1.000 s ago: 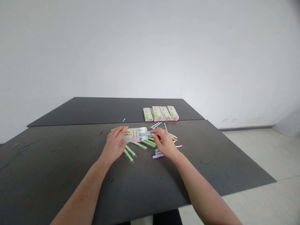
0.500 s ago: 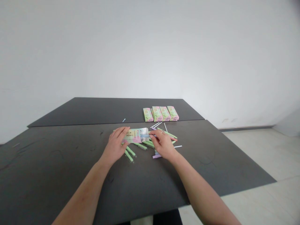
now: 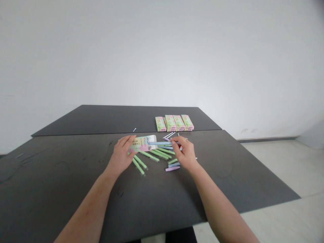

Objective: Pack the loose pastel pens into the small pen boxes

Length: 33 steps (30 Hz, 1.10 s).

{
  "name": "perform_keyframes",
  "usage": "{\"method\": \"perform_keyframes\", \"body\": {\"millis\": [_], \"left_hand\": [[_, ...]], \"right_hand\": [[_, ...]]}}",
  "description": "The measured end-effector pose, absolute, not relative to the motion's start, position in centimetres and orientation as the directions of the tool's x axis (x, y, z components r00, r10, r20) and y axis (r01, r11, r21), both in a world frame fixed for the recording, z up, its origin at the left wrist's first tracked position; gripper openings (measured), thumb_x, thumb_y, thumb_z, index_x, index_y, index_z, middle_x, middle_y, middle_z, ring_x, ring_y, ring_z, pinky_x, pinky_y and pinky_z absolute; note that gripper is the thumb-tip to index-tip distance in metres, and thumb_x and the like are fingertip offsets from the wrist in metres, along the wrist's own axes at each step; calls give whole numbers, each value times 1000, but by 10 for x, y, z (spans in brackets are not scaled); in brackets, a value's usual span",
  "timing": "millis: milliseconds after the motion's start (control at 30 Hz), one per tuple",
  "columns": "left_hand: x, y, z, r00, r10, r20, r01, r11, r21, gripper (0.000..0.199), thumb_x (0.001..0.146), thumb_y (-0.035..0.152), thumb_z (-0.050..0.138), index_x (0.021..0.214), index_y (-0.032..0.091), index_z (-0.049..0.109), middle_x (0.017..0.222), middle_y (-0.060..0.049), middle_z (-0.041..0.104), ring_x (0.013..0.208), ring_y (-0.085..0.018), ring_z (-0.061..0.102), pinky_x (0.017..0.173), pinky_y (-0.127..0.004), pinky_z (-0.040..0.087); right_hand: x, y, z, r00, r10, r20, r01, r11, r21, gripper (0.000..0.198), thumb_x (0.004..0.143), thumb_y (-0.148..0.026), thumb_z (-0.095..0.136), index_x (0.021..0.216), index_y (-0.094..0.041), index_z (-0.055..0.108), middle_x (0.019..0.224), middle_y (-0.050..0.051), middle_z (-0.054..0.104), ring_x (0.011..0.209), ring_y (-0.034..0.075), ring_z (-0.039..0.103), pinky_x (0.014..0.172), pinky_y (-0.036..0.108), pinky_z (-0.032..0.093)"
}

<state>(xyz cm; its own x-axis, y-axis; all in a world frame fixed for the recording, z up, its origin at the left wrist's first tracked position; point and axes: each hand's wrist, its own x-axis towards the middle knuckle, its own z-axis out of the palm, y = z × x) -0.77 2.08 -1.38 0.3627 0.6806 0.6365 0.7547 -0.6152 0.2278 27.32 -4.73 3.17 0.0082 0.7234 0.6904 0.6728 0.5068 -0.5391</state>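
My left hand (image 3: 120,153) is closed around a small pink and green cardboard box (image 3: 140,143), which lies sideways with its open end facing right. Between the thumb and fingers of my right hand (image 3: 185,152) is a light blue pen (image 3: 162,143). The pen's left tip is at the box's open mouth; whether it is still partly inside I cannot tell. Several green pens (image 3: 159,154) lie fanned out on the table beneath the box. By my right wrist are a purple pen (image 3: 172,168) and a blue one (image 3: 174,165), partly covered by the hand.
Several similar boxes (image 3: 170,123) stand in a row at the back right of the dark table (image 3: 83,162). Thin white sticks (image 3: 169,135) lie in front of them, and a small pale piece (image 3: 134,129) sits farther left. A wall rises behind.
My right hand has moved right, away from the box, and more of the blue pen shows between them. The box in my left hand has shifted slightly left and up.
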Motion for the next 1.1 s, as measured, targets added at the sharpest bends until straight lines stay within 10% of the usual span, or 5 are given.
{"method": "perform_keyframes", "body": {"millis": [1100], "left_hand": [[-5,16,-9,418,676,606,739,-641,206,61,79,16,53,138,23,42,134,-11,51,125,-28,45,109,-49,35]], "right_hand": [[248,-44,19,-141,789,598,668,522,-531,17,94,-23,43,97,-19,60,84,5,67,75,19,60,71,31,44]]}}
